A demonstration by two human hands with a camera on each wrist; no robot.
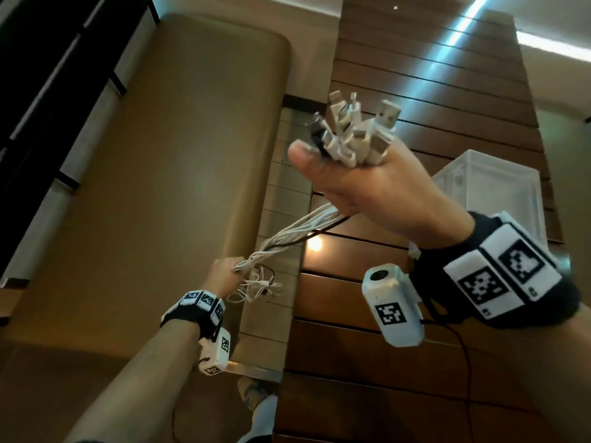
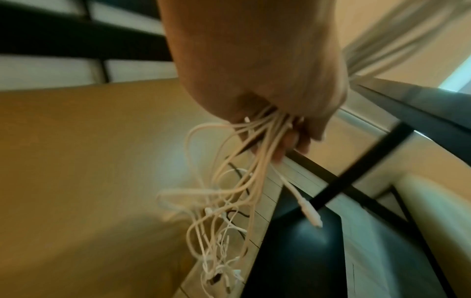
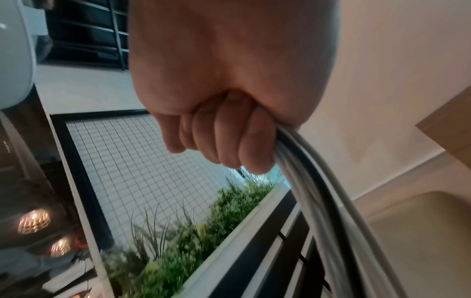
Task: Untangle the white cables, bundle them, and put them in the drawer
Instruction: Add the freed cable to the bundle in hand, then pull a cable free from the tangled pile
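Observation:
My right hand [image 1: 367, 183] is raised high and grips a bunch of white cables [image 1: 303, 228] just below their plugs [image 1: 358, 132], which fan out above my fist. One black cable runs in the bunch. The strands stretch taut down and left to my left hand [image 1: 225, 273], which grips them lower. Below it the loose ends [image 1: 256, 287] hang in a tangle. In the left wrist view the loose ends [image 2: 229, 211] dangle from my fist [image 2: 267, 100]. In the right wrist view my fingers [image 3: 229, 137] curl round the cables [image 3: 305, 181]. No drawer is in view.
A dark wooden slatted surface [image 1: 399, 314] lies under my right arm, with a translucent white plastic bin [image 1: 489, 187] on it. A tan padded surface [image 1: 160, 187] fills the left. A pale slatted strip [image 1: 281, 219] runs between them.

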